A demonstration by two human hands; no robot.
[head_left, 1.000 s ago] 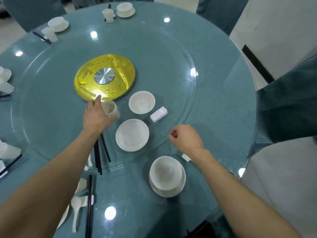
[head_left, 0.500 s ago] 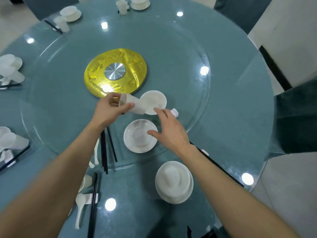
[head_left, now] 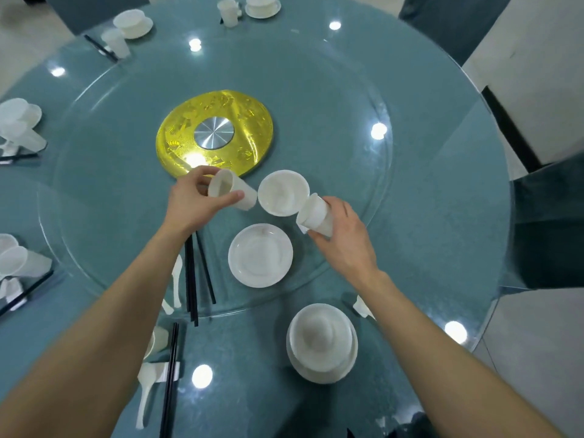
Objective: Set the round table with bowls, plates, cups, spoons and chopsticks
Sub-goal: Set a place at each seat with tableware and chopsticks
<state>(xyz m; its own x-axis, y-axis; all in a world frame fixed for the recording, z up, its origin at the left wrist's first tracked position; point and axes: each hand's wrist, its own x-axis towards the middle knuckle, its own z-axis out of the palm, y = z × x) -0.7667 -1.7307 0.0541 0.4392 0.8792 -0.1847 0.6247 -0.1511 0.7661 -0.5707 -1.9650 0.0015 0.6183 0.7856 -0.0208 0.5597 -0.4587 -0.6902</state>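
My left hand (head_left: 192, 203) grips a white cup (head_left: 234, 192) tilted on its side above the glass turntable (head_left: 347, 90). Just past the white bowl (head_left: 283, 192), my right hand (head_left: 343, 238) grips a second white cup (head_left: 316, 214), also tilted. An empty white plate (head_left: 260, 255) lies below the bowl, between my forearms. Black chopsticks (head_left: 196, 273) and a white spoon (head_left: 177, 279) lie on the turntable under my left forearm. Near the table edge stands a bowl on a plate (head_left: 322, 343).
A gold disc (head_left: 215, 132) with a metal hub marks the turntable's centre. Another spoon (head_left: 147, 393) and chopsticks (head_left: 169, 384) lie at the near left. Set places with cups and bowls (head_left: 132, 23) ring the far and left edge. Dark chairs (head_left: 546, 222) stand around the table.
My left hand lifted the cup off the turntable and tipped it sideways. My right hand reached forward and now holds a second cup to the right of the bowl.
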